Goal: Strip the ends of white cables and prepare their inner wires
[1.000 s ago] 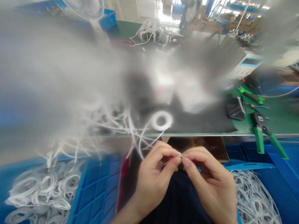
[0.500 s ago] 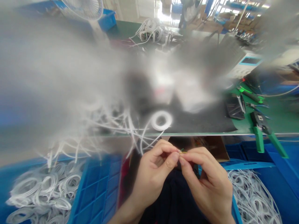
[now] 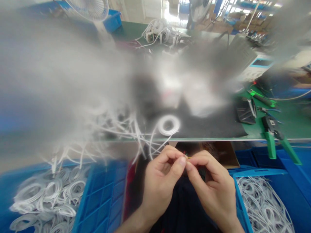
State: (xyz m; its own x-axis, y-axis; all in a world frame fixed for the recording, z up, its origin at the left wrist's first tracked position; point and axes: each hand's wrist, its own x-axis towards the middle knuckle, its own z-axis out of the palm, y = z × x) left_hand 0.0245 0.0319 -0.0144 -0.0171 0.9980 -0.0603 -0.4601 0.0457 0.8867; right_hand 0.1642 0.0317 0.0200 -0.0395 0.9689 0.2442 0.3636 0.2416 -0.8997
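Observation:
My left hand [image 3: 161,181] pinches the end of a white cable between thumb and forefinger, just in front of the table edge. Thin coloured wires [image 3: 185,154], red, green and yellow among them, stick out at its fingertips. My right hand [image 3: 212,183] meets it there, thumb and forefinger closed on the yellow wire. The fingers hide most of the cable end. Behind the hands, a coiled white cable [image 3: 160,129] lies at the edge of the black mat [image 3: 209,124], its tail running down toward my left hand.
Blue crates with coiled white cables stand left [image 3: 97,197] and right [image 3: 259,172]. Loose white cables [image 3: 121,127] hang over the table edge. Green-handled crimping pliers [image 3: 273,132], smaller pliers [image 3: 268,111] and a black box [image 3: 246,110] lie at right. Much of the middle is blurred.
My right hand has shifted slightly left, closer to the left fingertips. A red wire now shows more clearly above them. Both hands keep their pinch.

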